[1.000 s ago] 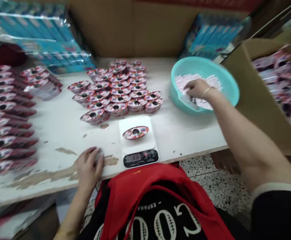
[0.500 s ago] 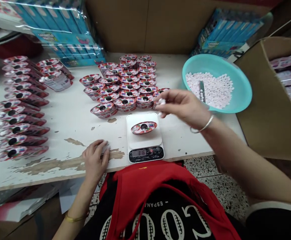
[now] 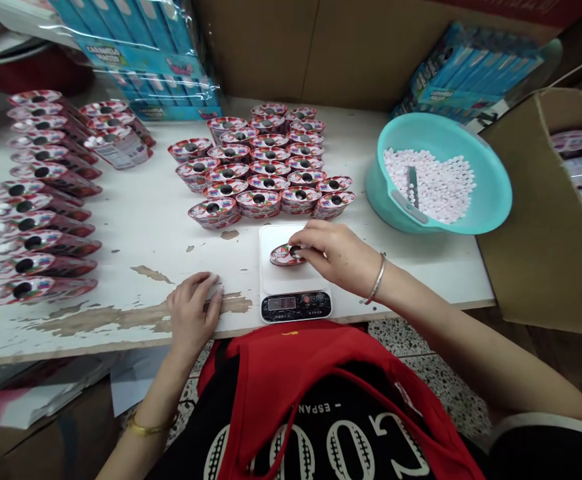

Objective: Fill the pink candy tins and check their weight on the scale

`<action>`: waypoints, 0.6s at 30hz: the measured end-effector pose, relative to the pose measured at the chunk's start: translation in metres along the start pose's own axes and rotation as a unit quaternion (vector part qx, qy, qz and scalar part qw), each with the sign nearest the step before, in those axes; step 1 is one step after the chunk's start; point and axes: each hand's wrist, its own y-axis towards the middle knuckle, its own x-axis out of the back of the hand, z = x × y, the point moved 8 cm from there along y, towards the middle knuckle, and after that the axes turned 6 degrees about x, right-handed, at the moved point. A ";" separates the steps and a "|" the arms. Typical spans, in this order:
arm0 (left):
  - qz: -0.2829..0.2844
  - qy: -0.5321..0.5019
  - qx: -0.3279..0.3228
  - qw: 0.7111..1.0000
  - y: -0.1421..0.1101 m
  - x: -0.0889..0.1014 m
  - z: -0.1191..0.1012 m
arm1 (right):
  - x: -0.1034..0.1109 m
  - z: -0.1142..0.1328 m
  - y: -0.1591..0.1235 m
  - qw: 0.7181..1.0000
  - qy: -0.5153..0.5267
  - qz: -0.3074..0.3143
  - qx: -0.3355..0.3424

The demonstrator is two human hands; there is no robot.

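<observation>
At lower centre, the scale (image 3: pixel 269 279) bears a pouch (image 3: pixel 281 255); the right hand (image 3: pixel 341 258) pinches at its opening, fingers nearly closed. The left hand (image 3: pixel 194 309), half-curled, rests on the table (image 3: pixel 135 220). Beyond, upper right, stands a basin (image 3: pixel 378 195) of pellets (image 3: pixel 435 183).

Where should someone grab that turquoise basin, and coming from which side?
I'd take the turquoise basin by its near-left rim, coming from the bare tabletop on that side. The rim flares outward, so fingers could probably hook beneath it with the thumb inside. The right side looks awkward: the cardboard box crowds it. It's wide, so a second hand would likely help.
</observation>
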 end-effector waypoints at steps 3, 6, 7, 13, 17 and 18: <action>0.002 0.000 0.005 1.000 0.000 0.000 0.000 | -0.007 -0.001 0.001 0.996 -0.052 0.068 -0.031; 0.007 -0.001 0.011 1.000 0.000 -0.001 0.000 | -0.010 -0.002 0.004 0.992 -0.064 0.097 -0.047; 0.008 -0.002 0.012 1.000 0.000 -0.001 0.000 | -0.009 -0.002 0.006 0.993 -0.057 0.091 -0.048; 0.025 -0.013 0.031 0.999 0.001 -0.001 -0.001 | 0.023 -0.011 0.000 0.985 0.140 -0.078 -0.063; 0.028 -0.010 0.039 0.999 0.001 -0.001 -0.001 | 0.031 -0.040 -0.025 0.918 0.342 -0.137 -0.143; 0.026 -0.010 0.037 0.999 0.001 0.000 -0.002 | 0.031 -0.048 -0.033 0.903 0.369 -0.152 -0.161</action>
